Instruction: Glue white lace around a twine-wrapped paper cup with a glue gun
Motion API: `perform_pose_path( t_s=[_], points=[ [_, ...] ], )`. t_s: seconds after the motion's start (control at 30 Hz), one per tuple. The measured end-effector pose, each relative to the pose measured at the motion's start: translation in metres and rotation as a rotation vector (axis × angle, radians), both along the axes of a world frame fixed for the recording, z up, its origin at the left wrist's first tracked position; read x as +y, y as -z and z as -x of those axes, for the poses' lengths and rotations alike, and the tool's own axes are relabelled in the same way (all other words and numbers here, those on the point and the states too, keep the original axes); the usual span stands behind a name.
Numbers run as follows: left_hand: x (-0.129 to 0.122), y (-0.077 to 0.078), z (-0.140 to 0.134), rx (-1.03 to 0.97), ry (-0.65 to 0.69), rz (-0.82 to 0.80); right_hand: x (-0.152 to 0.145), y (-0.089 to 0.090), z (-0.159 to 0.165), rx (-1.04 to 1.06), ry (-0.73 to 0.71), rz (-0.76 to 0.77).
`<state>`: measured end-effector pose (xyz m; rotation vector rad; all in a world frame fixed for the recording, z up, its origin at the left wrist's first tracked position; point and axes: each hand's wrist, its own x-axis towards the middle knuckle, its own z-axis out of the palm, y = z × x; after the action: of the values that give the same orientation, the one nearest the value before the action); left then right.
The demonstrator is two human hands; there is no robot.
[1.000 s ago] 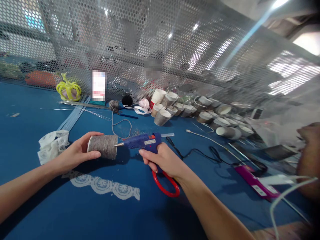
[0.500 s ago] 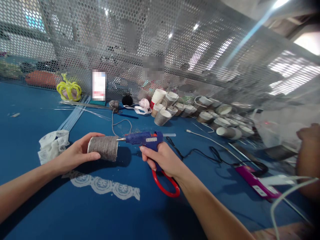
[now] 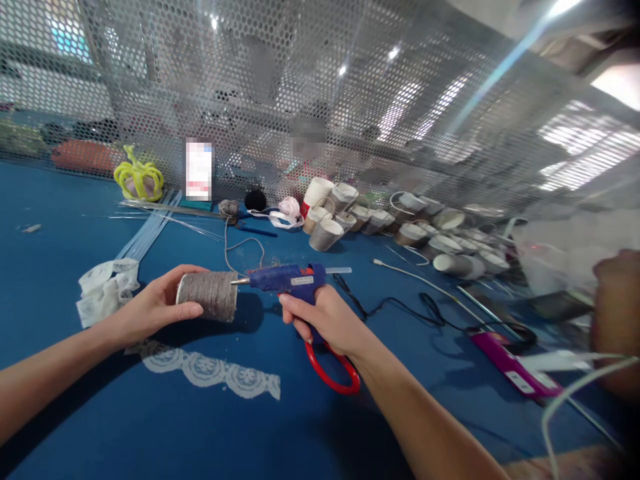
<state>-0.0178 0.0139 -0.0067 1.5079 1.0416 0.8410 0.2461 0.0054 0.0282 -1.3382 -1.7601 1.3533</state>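
My left hand [image 3: 167, 300] is closed around a paper cup wrapped in grey yarn [image 3: 207, 295], tipped on its side with its end facing right. In my right hand [image 3: 325, 313] is a blue hot glue gun [image 3: 285, 278], its metal nozzle at the cup's right end. A clear glue stick [image 3: 339, 270] pokes out of the gun's back. Red scissor handles [image 3: 334, 373] show below my right hand; their blades are hidden. In front of me a strip of white lace [image 3: 210, 370] lies flat on the blue table [image 3: 240, 440].
Bunched lace [image 3: 107, 290] lies left of my left hand. Several yarn-wrapped cups [image 3: 327, 233] stand at the back right. A black cord [image 3: 400, 303] runs towards a purple power strip [image 3: 515, 370]. A phone [image 3: 199, 170] and a yellow crown-shaped piece [image 3: 139, 180] are at the back. Another person's arm [image 3: 617, 320] shows far right.
The nozzle has shifted slightly left and down along the cup's end. The cup has moved a touch to the right. Both hands keep their hold.
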Motion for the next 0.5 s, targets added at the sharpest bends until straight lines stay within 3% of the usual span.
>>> perform_pose_path(
  t_s=[0.23, 0.5],
  points=[
    [-0.0010, 0.0024, -0.0006, -0.008, 0.011, 0.013, 0.0018, 0.0043, 0.0001, -0.011, 0.011, -0.006],
    [-0.0027, 0.0012, -0.0039, -0.026, -0.016, 0.041, -0.0025, -0.0026, 0.0022, -0.034, -0.009, -0.038]
  ],
)
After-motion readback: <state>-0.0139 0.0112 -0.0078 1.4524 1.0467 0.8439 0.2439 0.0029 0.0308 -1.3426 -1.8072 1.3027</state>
